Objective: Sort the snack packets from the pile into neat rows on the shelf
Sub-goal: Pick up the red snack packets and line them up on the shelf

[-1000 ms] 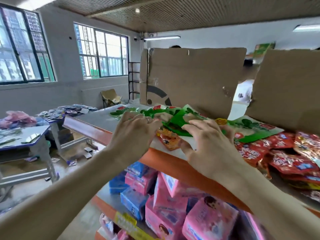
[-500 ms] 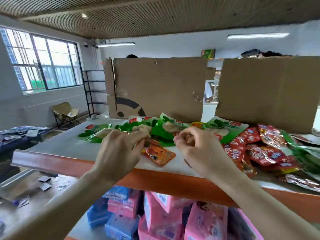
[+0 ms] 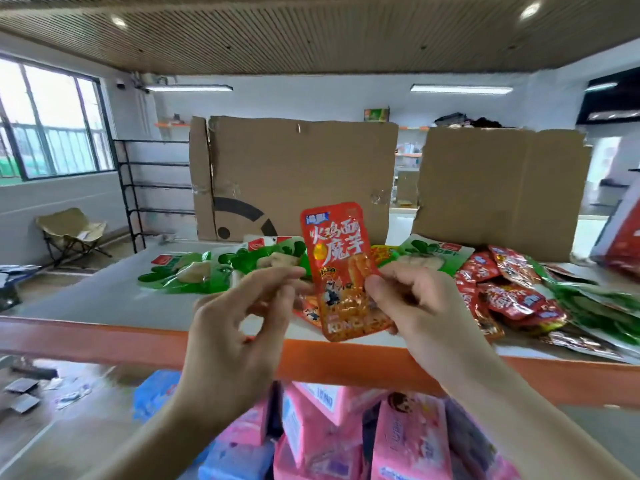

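I hold an orange-red snack packet [image 3: 341, 258] upright above the front of the white shelf [image 3: 104, 303]. My right hand [image 3: 422, 306] pinches its lower right edge between thumb and fingers. The curled fingertips of my left hand [image 3: 242, 323] meet its lower left edge. A second orange packet [image 3: 306, 311] lies on the shelf just behind my left fingers. A row of green packets [image 3: 194, 271] stretches along the back. To the right lies the pile of red packets [image 3: 509, 289], with green ones mixed in.
Two cardboard sheets [image 3: 301, 174] [image 3: 498, 188] stand upright behind the packets. The shelf has an orange front rail [image 3: 104, 341]. Pink and blue packs [image 3: 408, 438] fill the shelf below. A folding chair [image 3: 69, 230] and a black rack [image 3: 152, 188] stand at the left.
The orange packet has come up off the shelf and now stands upright between both hands. The view has turned right and moved closer to the shelf.
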Available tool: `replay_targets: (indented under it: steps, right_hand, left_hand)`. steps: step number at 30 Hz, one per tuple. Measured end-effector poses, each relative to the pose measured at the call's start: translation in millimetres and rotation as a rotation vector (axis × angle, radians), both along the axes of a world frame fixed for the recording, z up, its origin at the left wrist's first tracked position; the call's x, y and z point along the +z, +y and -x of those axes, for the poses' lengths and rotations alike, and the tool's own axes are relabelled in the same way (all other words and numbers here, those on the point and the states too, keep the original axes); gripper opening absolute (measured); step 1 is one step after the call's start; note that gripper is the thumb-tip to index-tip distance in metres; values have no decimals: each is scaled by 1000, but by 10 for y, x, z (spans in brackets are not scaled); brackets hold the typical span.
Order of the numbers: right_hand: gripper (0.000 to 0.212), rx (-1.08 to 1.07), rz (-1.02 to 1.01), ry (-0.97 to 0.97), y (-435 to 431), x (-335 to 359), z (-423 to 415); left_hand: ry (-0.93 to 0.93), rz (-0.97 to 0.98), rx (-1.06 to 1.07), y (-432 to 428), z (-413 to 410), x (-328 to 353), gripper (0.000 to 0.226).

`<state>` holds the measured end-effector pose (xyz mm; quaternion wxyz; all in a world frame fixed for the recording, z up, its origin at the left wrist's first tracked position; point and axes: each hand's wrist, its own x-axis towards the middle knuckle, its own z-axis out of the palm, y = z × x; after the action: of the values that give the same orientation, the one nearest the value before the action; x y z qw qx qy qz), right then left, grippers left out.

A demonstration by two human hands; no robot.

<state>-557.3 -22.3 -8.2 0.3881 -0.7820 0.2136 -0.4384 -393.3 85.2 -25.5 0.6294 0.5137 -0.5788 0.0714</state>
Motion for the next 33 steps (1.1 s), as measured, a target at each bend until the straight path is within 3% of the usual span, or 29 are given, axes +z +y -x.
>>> replay_targets:
  steps: [3, 5, 9, 18, 26, 33]
  right_hand:
    - [27, -27, 152, -11, 153, -57, 19]
    - [27, -40, 171, -1, 226, -121, 43]
    - [29, -129, 232, 38, 321, -294, 161]
    - [45, -277, 149, 136, 584, -513, 901]
    - [35, -449, 192, 83, 663, -458, 1622]
    - [33, -453, 88, 34, 567, -528, 2399]
  left_hand:
    - [268, -50, -184, -48, -29, 151, 15]
    - [318, -61, -288, -105, -34, 234, 19]
    - [277, -84, -378, -173, 60, 158, 42]
    - [121, -90, -503, -347, 588, 11, 51]
    - [42, -110, -650, -567, 1369, 56, 49]
    - [-188, -120, -567, -714, 2106, 126, 42]
